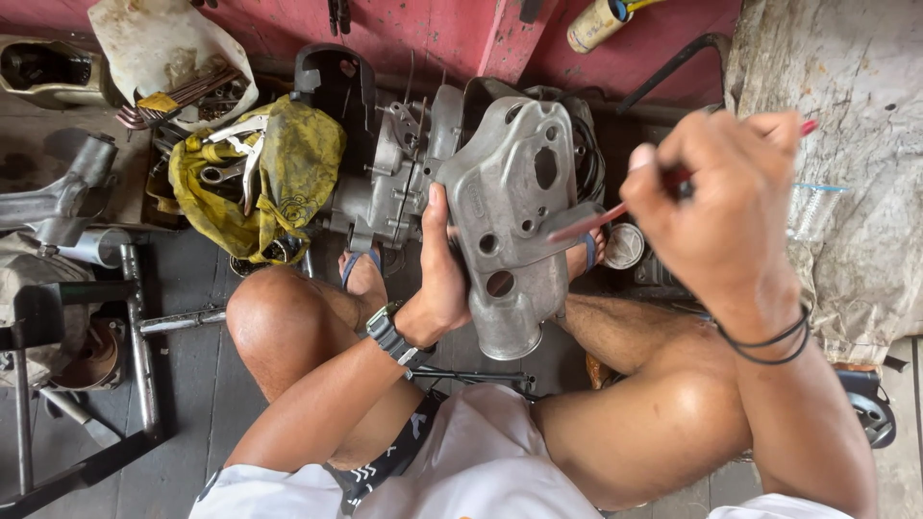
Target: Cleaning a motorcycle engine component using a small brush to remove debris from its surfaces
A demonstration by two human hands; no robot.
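Fingers (437, 216) on grey engine cover (510, 211)

Grey plank floor (192, 365) ran underfoot; far off stood a red wall (433, 29). A worn tarp (856, 115) lay right, a dark metal frame (135, 346) left, daylight flat.

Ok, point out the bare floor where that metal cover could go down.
Bare grey floor lies left of the left knee, bordered by the black metal frame. Ahead it is crowded: the engine block, yellow rag with wrenches and tins. The left hand grips the metal cover; the right hand holds a red tool.
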